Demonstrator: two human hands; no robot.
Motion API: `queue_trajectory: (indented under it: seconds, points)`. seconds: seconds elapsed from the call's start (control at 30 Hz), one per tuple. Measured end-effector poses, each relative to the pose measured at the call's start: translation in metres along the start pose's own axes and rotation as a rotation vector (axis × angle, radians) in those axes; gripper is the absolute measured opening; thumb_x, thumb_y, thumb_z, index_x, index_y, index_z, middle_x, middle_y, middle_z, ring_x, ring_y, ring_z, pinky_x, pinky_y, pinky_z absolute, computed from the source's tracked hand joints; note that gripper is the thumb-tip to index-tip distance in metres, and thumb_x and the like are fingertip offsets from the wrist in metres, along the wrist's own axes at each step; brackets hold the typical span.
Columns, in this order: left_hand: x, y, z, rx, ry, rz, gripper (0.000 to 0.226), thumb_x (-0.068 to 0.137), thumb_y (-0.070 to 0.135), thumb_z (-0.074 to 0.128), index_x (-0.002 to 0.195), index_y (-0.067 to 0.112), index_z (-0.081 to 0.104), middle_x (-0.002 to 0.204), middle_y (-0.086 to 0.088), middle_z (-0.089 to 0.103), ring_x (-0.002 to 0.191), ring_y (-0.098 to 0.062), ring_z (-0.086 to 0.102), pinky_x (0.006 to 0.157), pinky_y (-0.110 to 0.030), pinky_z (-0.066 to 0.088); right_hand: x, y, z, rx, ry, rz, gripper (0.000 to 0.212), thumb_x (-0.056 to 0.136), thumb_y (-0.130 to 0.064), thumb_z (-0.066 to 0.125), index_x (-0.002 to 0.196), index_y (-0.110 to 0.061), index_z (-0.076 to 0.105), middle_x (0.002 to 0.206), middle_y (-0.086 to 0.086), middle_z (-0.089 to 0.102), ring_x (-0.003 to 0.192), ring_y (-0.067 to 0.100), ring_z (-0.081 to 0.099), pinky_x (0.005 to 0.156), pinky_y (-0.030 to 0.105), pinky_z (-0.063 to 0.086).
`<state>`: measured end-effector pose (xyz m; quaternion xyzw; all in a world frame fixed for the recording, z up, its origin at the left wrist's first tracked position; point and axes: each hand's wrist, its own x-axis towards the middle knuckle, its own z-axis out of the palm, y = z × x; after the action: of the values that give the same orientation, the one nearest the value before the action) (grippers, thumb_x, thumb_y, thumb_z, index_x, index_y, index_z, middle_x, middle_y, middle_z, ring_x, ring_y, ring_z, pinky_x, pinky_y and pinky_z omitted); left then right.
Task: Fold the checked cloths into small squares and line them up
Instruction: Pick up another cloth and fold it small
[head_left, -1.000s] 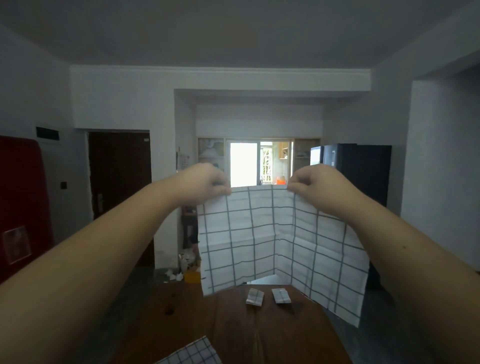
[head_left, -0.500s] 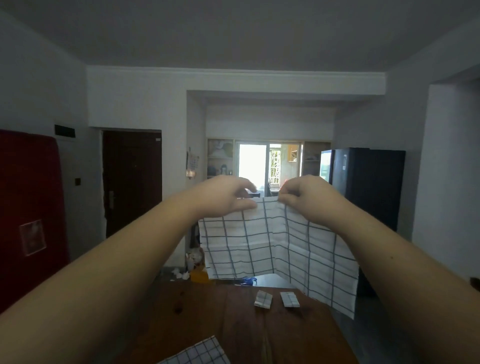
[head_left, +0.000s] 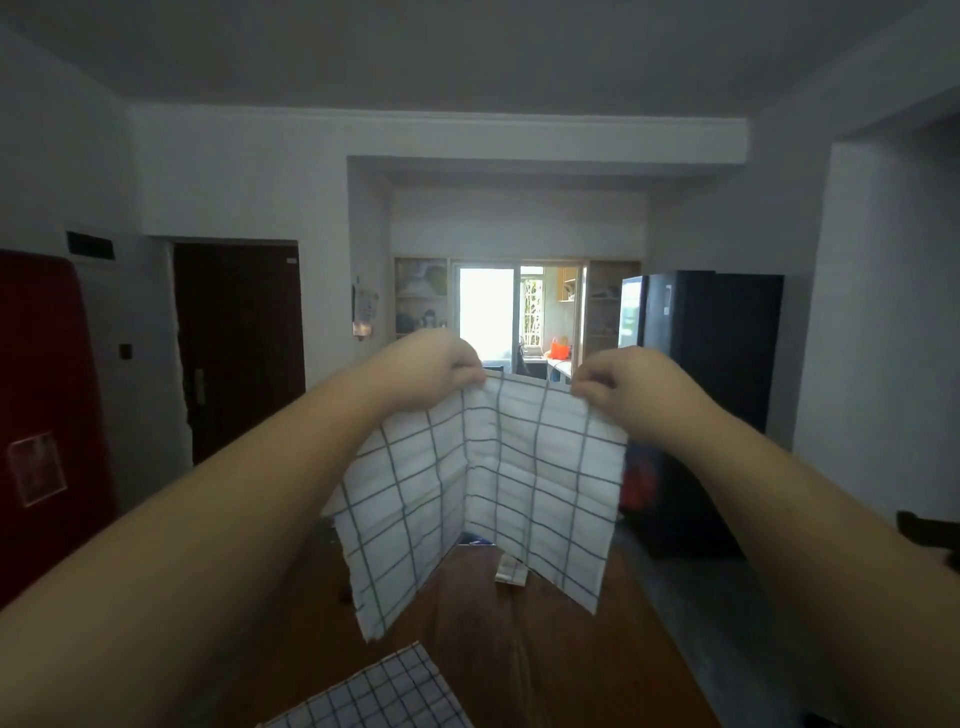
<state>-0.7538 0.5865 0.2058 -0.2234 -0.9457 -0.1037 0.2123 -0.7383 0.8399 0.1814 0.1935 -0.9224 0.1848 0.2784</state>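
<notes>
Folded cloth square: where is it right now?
Head view: the folded cloth square lies far out on the wooden table, slightly right of centre, partly hidden behind the held checked cloth.

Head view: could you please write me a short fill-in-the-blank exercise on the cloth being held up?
The left hand and right hand pinch the checked cloth by its ____ edge.
The cloth hangs with a vertical crease down its ____.
A second checked cloth lies on the table at the ____ of the picture.
Missing words: top; middle; bottom.
</notes>
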Motion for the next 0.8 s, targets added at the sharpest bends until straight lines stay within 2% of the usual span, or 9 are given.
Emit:
queue_trajectory:
  seconds: [0.1,0.2,0.27,0.37,0.47,0.5,0.63,0.73,0.8]
  points:
    - [0.0,-0.012,0.003,-0.019,0.002,-0.029,0.025,0.102,0.031,0.06,0.11,0.013,0.075,0.097,0.005,0.064,0.095,-0.015,0.061,0.084,-0.029,0.045,-0.008,0.018,0.0,0.02,0.007,0.045,0.012,0.098,-0.026,0.062,0.098,-0.022,0.073,0.086,-0.011,0.067,0.085,0.01,0.063,0.079,0.031,0.052]
    - [0.002,-0.011,0.009,0.012,-0.041,-0.026,0.025,0.102,0.034,0.059,0.107,0.015,0.075,0.091,0.009,0.061,0.092,-0.015,0.061,0.086,-0.033,0.049,-0.014,0.027,0.002,0.026,0.005,0.048,0.01,0.098,-0.023,0.062,0.093,-0.025,0.07,0.079,-0.015,0.062,0.079,0.003,0.059,0.068,0.022,0.046]
    - [0.005,-0.007,0.012,0.089,-0.067,-0.022,0.025,0.102,0.035,0.058,0.106,0.017,0.074,0.084,0.013,0.057,0.084,-0.013,0.057,0.085,-0.035,0.051,-0.016,0.027,0.003,0.022,0.011,0.037,0.016,0.099,-0.022,0.061,0.085,-0.029,0.065,0.076,-0.016,0.06,0.075,0.001,0.056,0.064,0.019,0.041]
    - [0.008,-0.004,0.018,0.195,-0.119,-0.03,0.023,0.101,0.036,0.059,0.108,0.018,0.072,0.086,0.009,0.054,0.085,-0.016,0.055,0.086,-0.037,0.052,-0.017,0.026,0.002,0.026,0.043,0.028,0.032,0.099,-0.021,0.059,0.071,-0.037,0.054,0.071,-0.016,0.056,0.072,0.001,0.052,0.061,0.019,0.038]
    - [0.009,-0.004,0.023,0.254,-0.182,-0.032,0.023,0.1,0.036,0.061,0.111,0.018,0.07,0.086,0.008,0.051,0.084,-0.017,0.051,0.08,-0.033,0.047,-0.019,0.028,0.002,0.029,0.085,0.027,0.016,0.099,-0.021,0.058,0.087,-0.028,0.066,0.075,-0.018,0.057,0.077,0.002,0.055,0.07,0.025,0.047]
    - [0.009,-0.004,0.025,0.25,-0.183,-0.032,0.023,0.1,0.035,0.061,0.111,0.017,0.07,0.085,0.008,0.051,0.083,-0.017,0.051,0.077,-0.032,0.044,-0.02,0.029,0.002,0.027,0.082,0.022,0.014,0.099,-0.021,0.058,0.091,-0.027,0.067,0.076,-0.019,0.057,0.077,0.002,0.055,0.071,0.026,0.047]
    - [0.01,-0.006,0.029,0.155,-0.098,-0.068,0.019,0.101,0.026,0.059,0.113,0.018,0.072,0.096,0.002,0.06,0.087,-0.017,0.054,0.08,-0.031,0.045,-0.025,0.028,0.003,0.162,-0.047,-0.013,0.024,0.098,-0.025,0.061,0.076,-0.035,0.062,0.076,-0.01,0.064,0.071,0.003,0.062,0.064,0.019,0.048]
    - [0.011,-0.01,0.033,0.043,-0.02,-0.104,0.021,0.1,0.02,0.056,0.11,0.023,0.074,0.107,-0.003,0.068,0.089,-0.016,0.06,0.084,-0.035,0.053,-0.028,0.023,0.005,0.248,-0.119,-0.027,0.027,0.1,-0.03,0.057,0.076,-0.028,0.069,0.074,-0.005,0.067,0.07,-0.001,0.064,0.061,0.015,0.047]
    - [0.01,-0.011,0.036,-0.058,0.022,-0.121,0.021,0.1,0.019,0.057,0.108,0.028,0.075,0.111,0.0,0.068,0.09,-0.011,0.061,0.082,-0.031,0.053,-0.028,0.022,0.008,0.269,-0.115,-0.025,0.028,0.101,-0.034,0.054,0.08,-0.025,0.071,0.075,-0.004,0.069,0.072,-0.001,0.065,0.065,0.017,0.048]
